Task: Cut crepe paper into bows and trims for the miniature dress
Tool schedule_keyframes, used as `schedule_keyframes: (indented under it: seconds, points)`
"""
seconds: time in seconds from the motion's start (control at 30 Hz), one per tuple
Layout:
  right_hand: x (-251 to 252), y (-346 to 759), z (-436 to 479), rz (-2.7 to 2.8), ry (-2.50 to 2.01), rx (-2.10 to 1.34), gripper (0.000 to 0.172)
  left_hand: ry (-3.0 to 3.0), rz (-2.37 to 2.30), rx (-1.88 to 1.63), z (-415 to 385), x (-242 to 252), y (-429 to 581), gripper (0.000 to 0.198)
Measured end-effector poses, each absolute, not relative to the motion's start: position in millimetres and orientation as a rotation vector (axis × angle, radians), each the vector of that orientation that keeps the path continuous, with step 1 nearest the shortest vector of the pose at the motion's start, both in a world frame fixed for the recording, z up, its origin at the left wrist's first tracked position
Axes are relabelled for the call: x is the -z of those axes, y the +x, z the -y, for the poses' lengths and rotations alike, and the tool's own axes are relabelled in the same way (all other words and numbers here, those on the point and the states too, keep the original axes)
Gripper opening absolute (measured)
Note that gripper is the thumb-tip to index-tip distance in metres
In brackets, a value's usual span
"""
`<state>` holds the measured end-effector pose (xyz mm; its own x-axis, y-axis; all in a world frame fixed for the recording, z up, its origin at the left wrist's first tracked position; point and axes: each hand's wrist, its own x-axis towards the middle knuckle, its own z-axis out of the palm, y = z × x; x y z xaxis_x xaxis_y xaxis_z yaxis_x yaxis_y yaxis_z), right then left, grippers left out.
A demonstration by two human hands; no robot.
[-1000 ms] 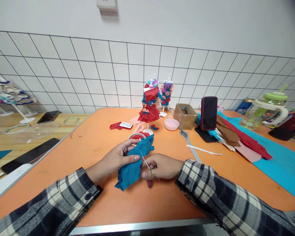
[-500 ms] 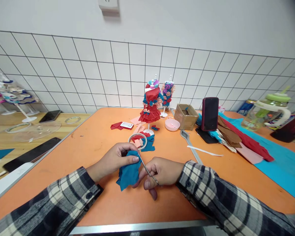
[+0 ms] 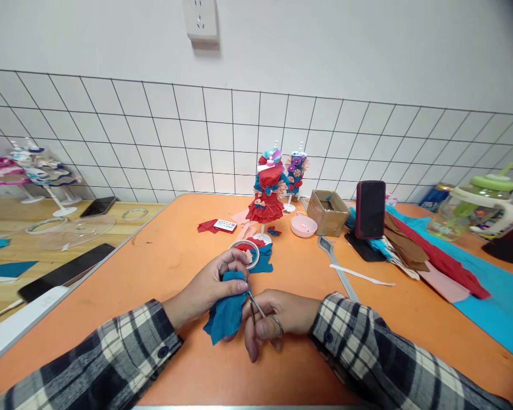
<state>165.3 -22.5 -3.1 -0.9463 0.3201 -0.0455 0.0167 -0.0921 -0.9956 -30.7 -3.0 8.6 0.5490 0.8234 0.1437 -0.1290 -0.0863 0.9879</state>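
Observation:
Between thumb and fingers, my left hand [image 3: 214,282] pinches a piece of blue crepe paper [image 3: 227,310] that hangs down over the orange table. My right hand [image 3: 277,319] has its fingers in the loops of small metal scissors [image 3: 259,307]. The blades are parted, and their tips meet the right edge of the blue paper by my left thumb. Just beyond my left hand lies a roll of clear tape [image 3: 253,259], with blue scraps [image 3: 263,261] and red scraps around it. Behind them stands a small dress form in a ruffled red paper dress [image 3: 267,193].
A pink bowl [image 3: 303,226], a cardboard box [image 3: 327,213] and an upright phone [image 3: 370,209] stand at the back right. Grey tongs [image 3: 336,265] and a white paper strip [image 3: 362,275] lie nearer. Coloured paper sheets [image 3: 493,319] and a green-lidded jug [image 3: 465,208] are on the right.
The scissors have gone from closed to parted at the paper's edge, my right fingers spreading with them. The whole view has tilted up slightly. My left hand still pinches the blue paper.

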Motion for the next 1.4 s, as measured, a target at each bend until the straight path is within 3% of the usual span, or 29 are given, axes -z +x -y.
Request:
schedule_keyframes:
  seconds: [0.17,0.37,1.17,1.4]
  points:
    - [3.3,166.4,21.5,1.961,-0.359,-2.073,0.056,1.377,-0.578,-0.831,4.5,-16.7,-31.2,0.081]
    - [2.6,167.6,19.7,1.925,-0.277,-2.129,0.056,1.3,-0.733,-0.666,5.1,-20.2,-37.6,0.038]
    - [-2.4,164.3,25.5,1.875,-0.454,-2.168,0.06,1.064,-0.801,-0.844,4.1,-16.5,-34.0,0.038]
    - [-3.2,166.5,24.1,1.922,-0.5,-2.128,0.066,1.09,-0.794,-0.943,5.0,-27.7,-33.9,0.025]
